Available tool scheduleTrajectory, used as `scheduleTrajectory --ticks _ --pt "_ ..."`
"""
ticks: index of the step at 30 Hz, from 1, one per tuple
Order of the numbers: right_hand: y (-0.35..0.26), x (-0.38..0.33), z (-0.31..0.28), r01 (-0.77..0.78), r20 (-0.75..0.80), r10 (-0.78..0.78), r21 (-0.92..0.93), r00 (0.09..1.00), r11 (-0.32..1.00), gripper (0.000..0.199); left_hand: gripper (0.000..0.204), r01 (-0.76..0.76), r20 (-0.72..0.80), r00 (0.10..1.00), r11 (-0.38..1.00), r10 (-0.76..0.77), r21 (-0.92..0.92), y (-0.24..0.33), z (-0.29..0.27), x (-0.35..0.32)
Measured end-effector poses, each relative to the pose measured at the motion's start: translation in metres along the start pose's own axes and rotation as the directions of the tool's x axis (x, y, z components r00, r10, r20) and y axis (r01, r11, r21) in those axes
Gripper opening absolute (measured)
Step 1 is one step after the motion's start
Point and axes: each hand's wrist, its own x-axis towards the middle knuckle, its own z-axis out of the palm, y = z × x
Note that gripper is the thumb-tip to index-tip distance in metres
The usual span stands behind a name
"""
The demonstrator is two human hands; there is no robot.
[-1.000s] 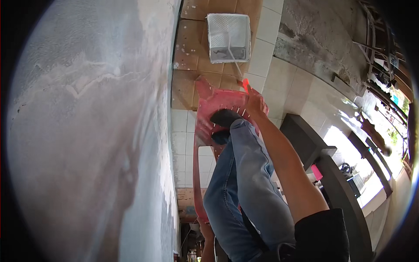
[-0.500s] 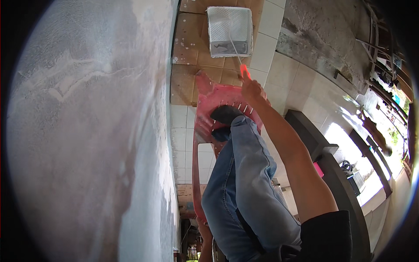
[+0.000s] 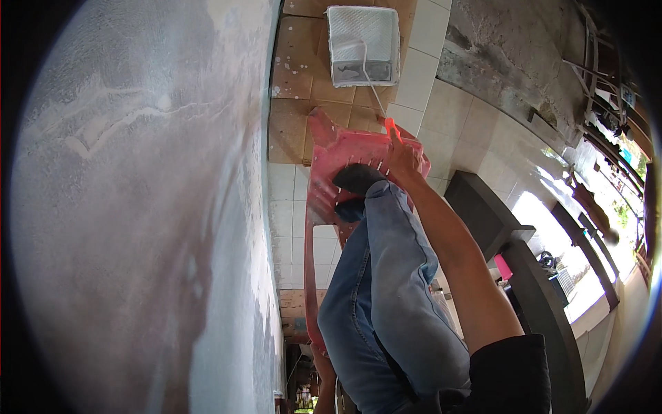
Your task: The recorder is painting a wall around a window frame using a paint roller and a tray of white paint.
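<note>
My right hand [image 3: 403, 159] is closed around the orange-red handle of a paint roller [image 3: 392, 127]. The roller's thin metal rod reaches forward into a paint tray [image 3: 395, 41], where its white head lies against the ribbed slope. White paint coats the tray, and a greyish pool sits at its near end. Low in the view, my left hand [image 3: 323, 362] grips the frame of a red plastic chair [image 3: 324, 186], its fingers partly hidden. My feet in dark footwear [image 3: 358, 179] stand on the chair's slotted part.
A patchy grey-white wall [image 3: 152, 207] rises close on the left. Paint-spotted cardboard [image 3: 293, 69] lies under the tray, over pale floor tiles [image 3: 420, 69]. To the right stands dark grey furniture [image 3: 483, 210] with a pink item [image 3: 503, 267] beside it.
My right hand has drawn back toward me with the roller. The roller head has slid down the tray's slope, nearer the pool. My left hand keeps its hold.
</note>
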Motion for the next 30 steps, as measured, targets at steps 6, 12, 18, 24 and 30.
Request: scheduleTrajectory --ticks 6,12,18,24,30 --pt "-0.046 0.014 -0.018 -0.013 -0.022 0.011 -0.098 1.0 0.995 0.054 0.023 -0.019 0.01 1.0 0.993 0.018 0.115 0.022 0.006 -0.01" --pt "-0.059 0.023 -0.02 0.115 -0.16 -0.128 -0.084 0.979 0.99 0.048 0.022 -0.133 0.003 0.99 0.941 0.139 0.312 0.011 0.0 -0.007" --pt "-0.069 0.033 -0.04 0.077 -0.113 -0.092 -0.134 0.989 0.988 0.051 0.02 -0.093 0.007 0.996 0.976 0.093 0.197 0.009 0.0 -0.003" --pt "-0.085 0.009 -0.031 0.112 0.012 -0.112 -0.182 0.994 0.977 0.061 0.05 0.089 0.098 0.992 0.994 -0.083 -0.068 0.021 0.0 -0.006" --pt "-0.064 -0.025 -0.004 0.089 0.039 -0.084 -0.146 0.996 0.985 0.07 0.048 0.036 0.12 0.992 0.999 -0.038 0.023 0.023 0.001 -0.007"
